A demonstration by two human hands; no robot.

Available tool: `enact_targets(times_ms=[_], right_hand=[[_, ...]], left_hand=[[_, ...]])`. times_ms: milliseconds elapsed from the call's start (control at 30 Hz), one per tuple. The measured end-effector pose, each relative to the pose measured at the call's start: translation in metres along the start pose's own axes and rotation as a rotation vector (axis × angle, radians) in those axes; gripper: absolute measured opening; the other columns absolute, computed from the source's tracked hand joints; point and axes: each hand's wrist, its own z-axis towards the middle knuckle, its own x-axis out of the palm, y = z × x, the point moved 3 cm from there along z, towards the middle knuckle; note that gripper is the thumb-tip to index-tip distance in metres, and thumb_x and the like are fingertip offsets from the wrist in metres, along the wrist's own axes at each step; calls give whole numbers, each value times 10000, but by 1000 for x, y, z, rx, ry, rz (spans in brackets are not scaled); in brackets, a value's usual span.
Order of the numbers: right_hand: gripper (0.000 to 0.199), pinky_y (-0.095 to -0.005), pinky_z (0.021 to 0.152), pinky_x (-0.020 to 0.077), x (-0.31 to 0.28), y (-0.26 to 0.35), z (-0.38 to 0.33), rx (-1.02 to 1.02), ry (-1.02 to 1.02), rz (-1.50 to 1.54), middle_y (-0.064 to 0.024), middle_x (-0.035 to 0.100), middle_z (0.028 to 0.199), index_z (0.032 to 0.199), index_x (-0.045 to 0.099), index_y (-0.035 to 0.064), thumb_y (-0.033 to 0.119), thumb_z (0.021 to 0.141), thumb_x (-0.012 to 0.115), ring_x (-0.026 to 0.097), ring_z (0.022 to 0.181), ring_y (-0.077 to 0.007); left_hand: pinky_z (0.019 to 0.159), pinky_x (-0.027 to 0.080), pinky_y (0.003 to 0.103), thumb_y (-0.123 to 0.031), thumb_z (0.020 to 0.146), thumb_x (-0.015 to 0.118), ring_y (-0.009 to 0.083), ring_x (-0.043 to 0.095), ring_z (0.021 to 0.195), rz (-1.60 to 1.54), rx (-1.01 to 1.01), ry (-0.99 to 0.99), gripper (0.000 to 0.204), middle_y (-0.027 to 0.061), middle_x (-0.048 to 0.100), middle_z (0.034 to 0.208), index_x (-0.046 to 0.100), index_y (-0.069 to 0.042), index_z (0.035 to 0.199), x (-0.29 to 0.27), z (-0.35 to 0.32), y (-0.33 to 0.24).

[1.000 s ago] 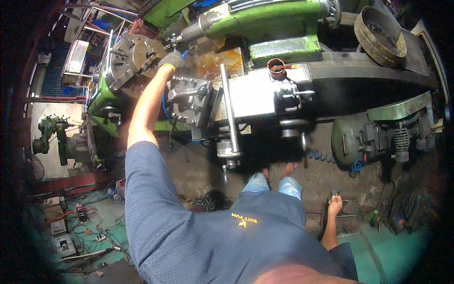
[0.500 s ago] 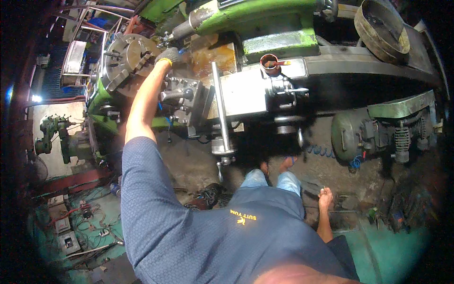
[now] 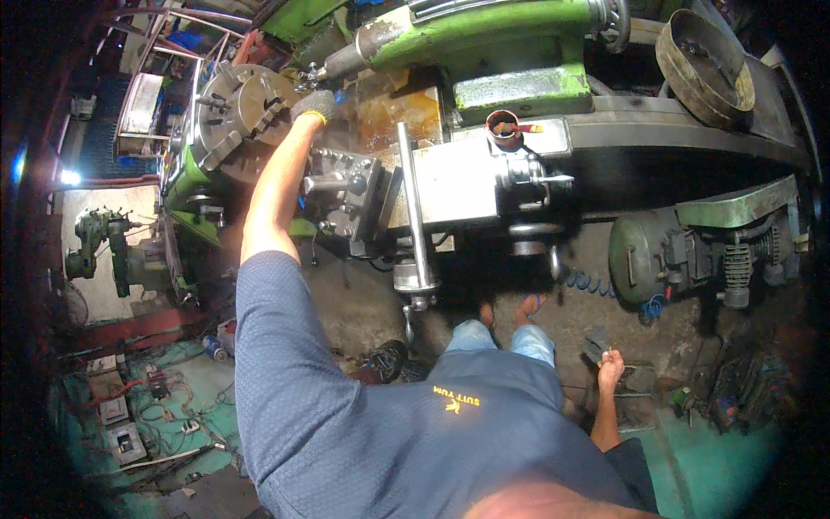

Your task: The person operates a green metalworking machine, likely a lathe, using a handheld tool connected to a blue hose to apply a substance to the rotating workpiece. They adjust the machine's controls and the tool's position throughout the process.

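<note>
My left hand (image 3: 316,106) wears a grey knit glove with a yellow cuff. It is stretched out between the big round lathe chuck (image 3: 248,102) and the tip of the tailstock (image 3: 346,62). A small blue thing shows by its fingertips, but the fingers are too blurred to read. Nearest below that forearm stands the tool post (image 3: 344,182), with several bolts and a ball-ended lever. My right hand (image 3: 611,370) is bare and held low by my right side. Its fingers are closed in a pinch, and what lies between them is too small to name.
A red-rimmed pot (image 3: 502,128) with a brush handle stands on the carriage, right of a long metal bar (image 3: 411,203). A round metal pan (image 3: 705,69) lies at the far right. A green-grey compressor (image 3: 644,257) sits below it. Cables and boxes (image 3: 127,443) clutter the floor lower left.
The whole view has shifted slightly, so the lathe appears a little lower and farther right. My left hand stays beside the chuck; my right hand stays low with its fingers pinched.
</note>
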Motion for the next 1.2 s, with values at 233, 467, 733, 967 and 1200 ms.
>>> enact_targets(times_ms=[233,467,733,967,1200], right_hand=[[153,-303,527,448,3,0,-4,11,35,-122,-2,501,728,838,544,12,74,934,645,475,619,-98],[119,-332,537,467,10,6,-2,-11,40,-190,-27,532,741,872,561,-22,49,928,640,508,639,-125],[135,-328,556,473,8,26,0,17,58,-220,-28,508,721,863,557,-16,63,936,638,499,622,-133],[169,-342,550,456,15,37,-10,-14,42,-234,-24,457,698,817,516,-3,57,926,630,456,603,-135],[186,-339,551,433,19,28,-23,45,27,-175,-18,435,699,802,500,-4,55,922,629,434,617,-135]], left_hand=[[957,521,467,-373,851,612,331,655,1150,-12,43,22,458,157,672,1247,691,-84,1198,-16,-17,-9],[974,510,486,-456,866,595,357,635,1179,-32,-31,22,527,149,655,1285,677,-85,1230,9,-4,17],[969,506,496,-633,846,576,369,636,1173,-104,-54,-23,663,175,655,1273,680,-104,1233,15,-5,25],[955,516,485,-628,815,615,364,646,1156,-126,-13,-7,662,181,664,1254,700,-97,1200,9,-8,21],[963,515,470,-603,833,603,368,646,1151,-155,-13,-18,644,194,661,1248,701,-76,1190,20,4,24]])
